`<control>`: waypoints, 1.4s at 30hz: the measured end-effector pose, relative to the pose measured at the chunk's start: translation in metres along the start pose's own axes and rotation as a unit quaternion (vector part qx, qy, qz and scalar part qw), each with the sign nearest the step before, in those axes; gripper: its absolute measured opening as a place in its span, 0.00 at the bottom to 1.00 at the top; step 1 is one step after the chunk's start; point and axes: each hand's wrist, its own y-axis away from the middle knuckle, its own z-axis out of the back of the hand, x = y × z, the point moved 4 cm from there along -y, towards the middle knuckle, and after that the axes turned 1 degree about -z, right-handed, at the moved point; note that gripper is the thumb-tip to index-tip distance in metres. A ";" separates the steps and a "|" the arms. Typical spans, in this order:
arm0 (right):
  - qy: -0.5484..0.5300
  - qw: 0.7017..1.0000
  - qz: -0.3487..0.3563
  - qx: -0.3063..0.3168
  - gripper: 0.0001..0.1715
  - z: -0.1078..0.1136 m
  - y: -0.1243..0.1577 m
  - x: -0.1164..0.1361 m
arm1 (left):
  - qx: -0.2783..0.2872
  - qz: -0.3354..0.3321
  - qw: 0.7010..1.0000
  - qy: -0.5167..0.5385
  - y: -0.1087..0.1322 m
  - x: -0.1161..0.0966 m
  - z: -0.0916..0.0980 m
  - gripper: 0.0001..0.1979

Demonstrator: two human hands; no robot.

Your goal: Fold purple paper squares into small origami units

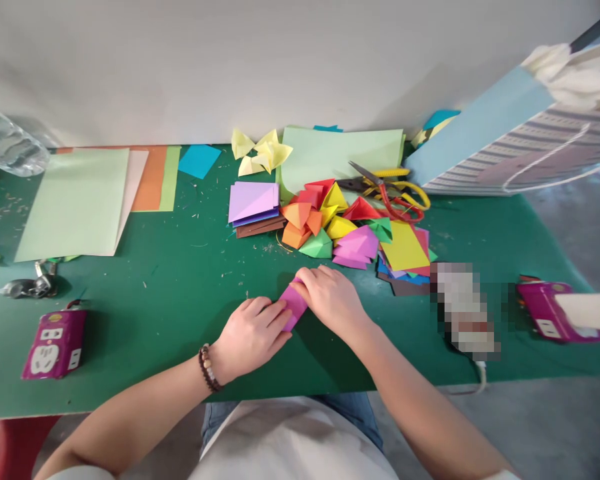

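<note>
Between my hands, close to the table's front edge, is a small piece of folded magenta paper [295,308]. My left hand [253,335], with a beaded bracelet at the wrist, has its fingers on the paper's left side and lower end. At the far end, my right hand [333,299] grips the paper with bent fingertips. Both palms face down and hide part of it. Just beyond lie folded paper pieces in orange [297,217], yellow [339,229], green [317,245] and purple [356,247].
Scissors [395,193] rest behind the folded pieces. Paper stacks lie at left [75,203], centre [254,202] and right [405,248]. A blurred-out object with a cable [481,377], magenta power sockets [55,343], keys [40,283], a plastic bottle [10,143] and a paper bag [495,120] surround the work area.
</note>
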 end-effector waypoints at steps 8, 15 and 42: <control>-0.003 1.000 -0.005 0.000 0.13 -0.001 0.000 0.001 | 0.015 -0.001 1.000 -0.004 -0.002 0.000 -0.001 0.13; 0.002 1.000 -0.006 0.000 0.13 -0.002 0.001 0.000 | 0.041 -0.004 0.999 0.003 -0.004 0.003 0.000 0.11; -0.085 0.965 -0.248 0.005 0.13 0.004 0.025 -0.009 | 0.097 0.013 0.995 0.009 -0.007 0.009 -0.003 0.08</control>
